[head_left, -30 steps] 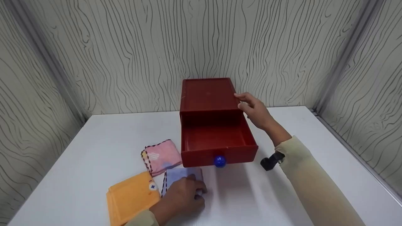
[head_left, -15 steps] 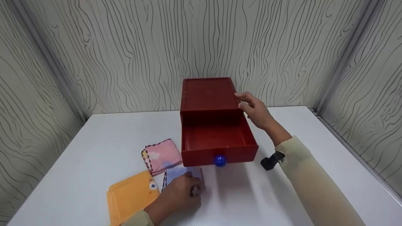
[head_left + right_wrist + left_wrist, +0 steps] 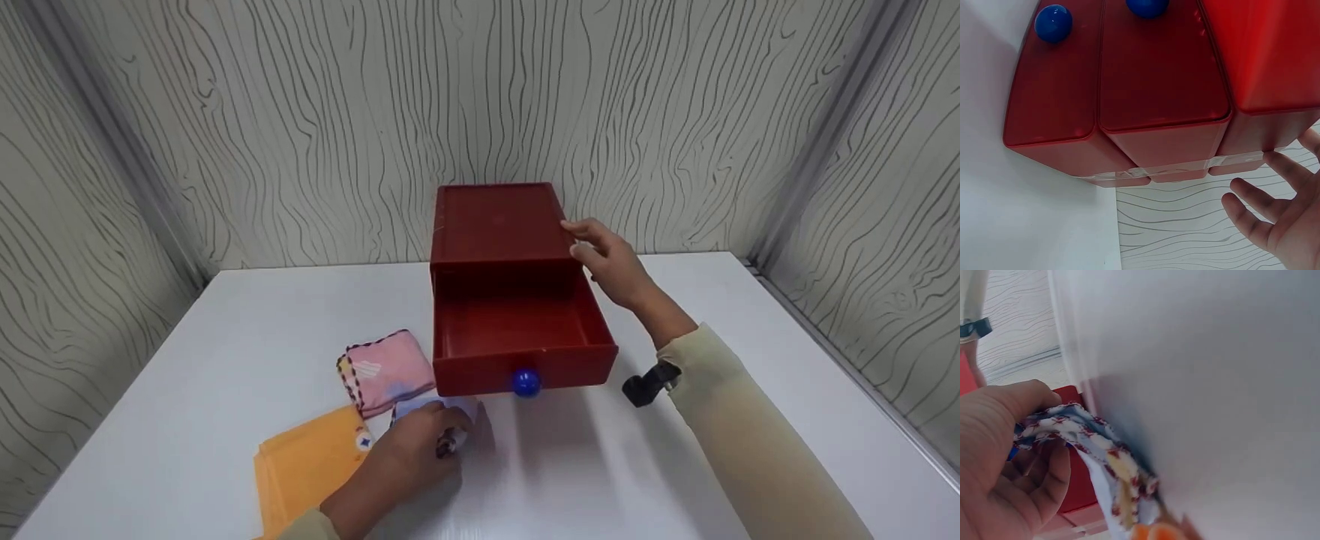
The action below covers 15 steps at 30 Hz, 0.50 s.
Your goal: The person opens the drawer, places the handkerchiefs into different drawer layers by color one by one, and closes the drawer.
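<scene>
A folded light-blue cloth (image 3: 414, 406) with dark-and-white stitched trim lies in front of the red drawer unit (image 3: 496, 221). My left hand (image 3: 411, 448) pinches its near edge between thumb and fingers. The left wrist view shows the lifted, bent trimmed edge of the cloth (image 3: 1103, 439). At the unit's upper right side, my right hand (image 3: 616, 264) touches the red casing. Its fingers are spread and fairly straight in the right wrist view. The top drawer (image 3: 517, 330) is pulled out, nothing visible inside, with a blue knob (image 3: 526, 383) on its front.
Left of the drawer sits a folded pink cloth (image 3: 394, 371). An orange cloth (image 3: 309, 466) lies nearer me, partly behind the left forearm. Lower drawers (image 3: 1162, 67) with blue knobs stay pushed in. Patterned panels (image 3: 322, 135) stand around the white table (image 3: 247, 337).
The left hand has closed its grip on the blue cloth's near edge and shifted slightly left and away from me, lifting and curling that edge. The right hand stays on the unit.
</scene>
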Available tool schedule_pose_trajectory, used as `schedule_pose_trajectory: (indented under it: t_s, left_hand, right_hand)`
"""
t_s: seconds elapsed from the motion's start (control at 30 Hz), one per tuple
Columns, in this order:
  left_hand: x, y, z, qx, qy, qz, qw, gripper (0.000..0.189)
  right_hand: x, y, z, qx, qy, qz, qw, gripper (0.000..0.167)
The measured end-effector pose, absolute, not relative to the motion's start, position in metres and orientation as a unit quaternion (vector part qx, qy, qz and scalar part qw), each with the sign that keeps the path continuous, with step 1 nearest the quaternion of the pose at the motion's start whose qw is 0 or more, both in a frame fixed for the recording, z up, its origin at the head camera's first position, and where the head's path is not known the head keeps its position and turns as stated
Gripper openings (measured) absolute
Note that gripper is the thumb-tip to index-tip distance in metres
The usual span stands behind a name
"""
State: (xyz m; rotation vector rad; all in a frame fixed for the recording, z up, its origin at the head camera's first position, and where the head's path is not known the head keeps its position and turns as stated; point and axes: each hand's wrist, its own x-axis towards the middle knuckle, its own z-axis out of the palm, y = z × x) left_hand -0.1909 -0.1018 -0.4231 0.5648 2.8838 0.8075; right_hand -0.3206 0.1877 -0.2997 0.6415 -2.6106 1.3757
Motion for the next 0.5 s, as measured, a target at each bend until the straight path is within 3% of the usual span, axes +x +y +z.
schedule_pose_trajectory:
  t_s: [0.3,0.5]
  left_hand:
    - [-0.185,-0.121,-0.403,0.148,0.946,0.289,0.011,0.034]
    - [-0.181,-0.134,-0.386,0.105,0.944,0.314,0.005,0.028]
  right_hand:
    - [-0.352,0.199,-0.323,0.205,-0.863,0.456,0.066,0.043]
    - [-0.353,0.197,-0.324,0.202,-0.865,0.455,0.064,0.044]
